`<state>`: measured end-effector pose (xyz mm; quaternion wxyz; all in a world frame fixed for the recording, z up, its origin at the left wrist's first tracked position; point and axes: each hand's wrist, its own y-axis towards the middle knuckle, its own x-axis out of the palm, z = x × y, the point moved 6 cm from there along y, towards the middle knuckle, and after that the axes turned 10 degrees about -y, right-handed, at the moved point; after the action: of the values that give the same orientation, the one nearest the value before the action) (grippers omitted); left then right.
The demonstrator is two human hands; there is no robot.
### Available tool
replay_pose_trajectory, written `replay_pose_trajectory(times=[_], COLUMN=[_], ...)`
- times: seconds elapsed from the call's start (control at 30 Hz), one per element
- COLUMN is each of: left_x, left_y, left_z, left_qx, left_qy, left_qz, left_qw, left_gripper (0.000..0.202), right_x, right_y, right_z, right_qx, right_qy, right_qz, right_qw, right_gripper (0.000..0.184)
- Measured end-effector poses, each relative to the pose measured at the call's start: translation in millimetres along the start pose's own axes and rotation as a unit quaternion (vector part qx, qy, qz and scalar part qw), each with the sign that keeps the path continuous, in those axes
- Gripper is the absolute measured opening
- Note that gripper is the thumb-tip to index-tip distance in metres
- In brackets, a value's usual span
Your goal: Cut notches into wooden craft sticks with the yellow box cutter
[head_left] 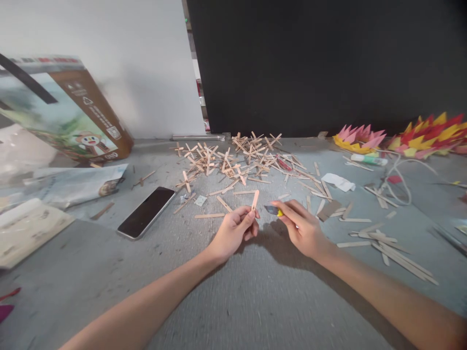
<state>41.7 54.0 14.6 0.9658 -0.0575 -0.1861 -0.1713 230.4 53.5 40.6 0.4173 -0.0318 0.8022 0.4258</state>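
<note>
My left hand (235,229) is closed in a pinch on a short wooden craft stick (255,200), holding it upright just above the grey floor (233,291). Close to its right, my right hand (301,227) is closed around a small yellow-handled cutter (273,210) whose grey blade points left toward the stick. Beyond both hands lies a heap of sticks glued into crosses (226,160). Loose single sticks (386,245) lie to the right of my right hand.
A black phone (146,212) lies face up to the left. A brown cardboard box (69,109), newspaper (69,184) and a flat packet (27,231) sit far left. Paper flowers (419,136), a glue tube (368,158) and a white cord (399,182) are at the right. A dark wall stands behind.
</note>
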Motion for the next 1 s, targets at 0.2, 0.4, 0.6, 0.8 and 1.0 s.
replay_pose_trajectory(times=[0.2,0.4,0.6,0.8,1.0], left_x=[2.1,4.1,9.0,17.6,11.0], left_y=[-2.7,-4.3,-5.9,-9.6,-5.4], left_z=[-1.5,-1.2,0.0,-3.6,-6.8], left_qx=[-0.003,0.016,0.006,-0.038,-0.029], left_qy=[-0.007,-0.047,-0.078,-0.038,-0.047], left_qz=[-0.023,-0.057,-0.096,-0.129,-0.083], left_qw=[1.000,0.997,0.992,0.990,0.995], left_gripper=[0.045,0.043,0.065,0.061,0.081], right_x=[2.9,4.0,-0.4,-0.2,-2.5], right_y=[0.8,7.8,6.9,-1.3,2.1], right_z=[-2.4,-5.6,-10.3,-7.6,12.2], right_qx=[-0.006,-0.031,-0.142,-0.188,-0.212], right_qy=[-0.001,-0.039,-0.093,-0.093,-0.135], right_qz=[-0.050,-0.072,-0.037,-0.052,-0.090], right_qw=[0.999,0.996,0.985,0.976,0.964], right_gripper=[0.033,0.026,0.036,0.049,0.043])
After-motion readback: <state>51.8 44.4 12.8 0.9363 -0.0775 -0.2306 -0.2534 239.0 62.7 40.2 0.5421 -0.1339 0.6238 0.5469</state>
